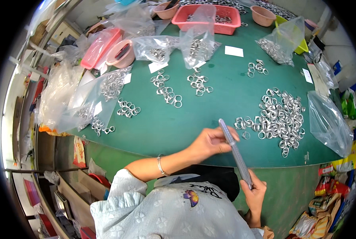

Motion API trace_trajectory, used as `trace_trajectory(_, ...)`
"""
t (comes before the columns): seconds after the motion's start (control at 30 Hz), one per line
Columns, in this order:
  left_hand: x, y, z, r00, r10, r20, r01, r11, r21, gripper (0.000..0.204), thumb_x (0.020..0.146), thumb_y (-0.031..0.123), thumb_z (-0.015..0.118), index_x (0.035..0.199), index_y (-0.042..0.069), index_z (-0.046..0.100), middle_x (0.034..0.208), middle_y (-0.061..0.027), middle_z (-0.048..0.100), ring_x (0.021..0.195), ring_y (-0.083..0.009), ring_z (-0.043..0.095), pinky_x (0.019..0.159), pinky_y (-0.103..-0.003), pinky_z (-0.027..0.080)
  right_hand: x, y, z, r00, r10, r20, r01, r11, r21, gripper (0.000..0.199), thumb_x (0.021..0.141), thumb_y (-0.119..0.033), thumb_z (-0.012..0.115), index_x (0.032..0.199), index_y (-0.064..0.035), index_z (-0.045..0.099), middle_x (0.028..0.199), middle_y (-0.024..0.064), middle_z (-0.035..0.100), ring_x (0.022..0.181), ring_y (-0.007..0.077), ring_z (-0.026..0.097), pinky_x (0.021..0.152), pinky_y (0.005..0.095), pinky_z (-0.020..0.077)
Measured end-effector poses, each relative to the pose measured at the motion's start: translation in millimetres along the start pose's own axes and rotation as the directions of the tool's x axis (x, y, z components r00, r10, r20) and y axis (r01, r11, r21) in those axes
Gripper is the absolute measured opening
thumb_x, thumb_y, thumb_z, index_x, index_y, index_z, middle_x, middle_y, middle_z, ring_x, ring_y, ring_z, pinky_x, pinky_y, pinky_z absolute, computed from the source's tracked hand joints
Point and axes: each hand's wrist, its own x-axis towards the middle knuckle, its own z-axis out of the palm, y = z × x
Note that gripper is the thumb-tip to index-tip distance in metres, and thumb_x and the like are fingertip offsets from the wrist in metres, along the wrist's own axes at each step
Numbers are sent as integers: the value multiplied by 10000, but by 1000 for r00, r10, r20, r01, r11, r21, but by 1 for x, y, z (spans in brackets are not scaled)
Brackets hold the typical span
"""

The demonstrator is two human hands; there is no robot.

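Observation:
A long grey tapered ring mandrel (238,159) slants across the table's front edge, its thin end pointing up over the green top. My right hand (255,191) is wrapped round its thick lower end. Higher up, the fingers of my left hand (211,143) close on the mandrel from the left side. A bright band that looks like a ring shows around the stick at those fingertips; it is too small to make out well. Just right of the mandrel's upper part lies a big loose pile of silver rings (281,115), with a single ring (246,135) nearest to it.
Smaller ring groups (199,83) lie on the green table (221,107), beside clear bags of rings (114,83) and white paper slips (234,51). A pink basin (178,18) and bowls (120,55) stand farther back. An empty-looking clear bag (329,123) rests at the right edge.

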Motion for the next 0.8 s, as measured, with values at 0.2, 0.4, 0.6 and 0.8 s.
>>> trace_trajectory(0.2,0,15,-19,937,-6,-349,48,993,111,251,766,-7,648,1010,-15,591,975,-29,552,916,-114,544,832,-259,441,2,3,0,999,41,2,-41,999,-4,336,696,-3,651,1022,57,597,616,17,497,536,29,403,488,177,344)
trace_trajectory(0.4,-9,27,-88,807,514,-292,209,214,954,305,614,45,747,903,77,655,977,-76,495,895,-233,488,786,-332,400,-4,18,-2,986,162,-39,-160,986,55,321,720,-8,639,1029,66,589,625,-14,474,554,20,381,495,165,316)
trace_trajectory(0.6,-11,20,-115,796,500,-341,369,46,928,335,617,133,760,928,93,640,1042,-87,445,974,-257,411,810,-366,329,-7,25,-1,987,143,-73,-136,987,83,322,739,-4,633,1047,74,578,641,-32,468,565,15,374,496,161,307)
trace_trajectory(0.8,-9,23,-105,870,462,-172,256,-127,958,351,691,163,705,1022,86,618,1235,-115,405,1153,-320,352,948,-493,273,-9,31,2,972,192,-134,-164,967,195,323,758,8,620,1068,83,571,658,-47,460,565,13,364,490,155,289)
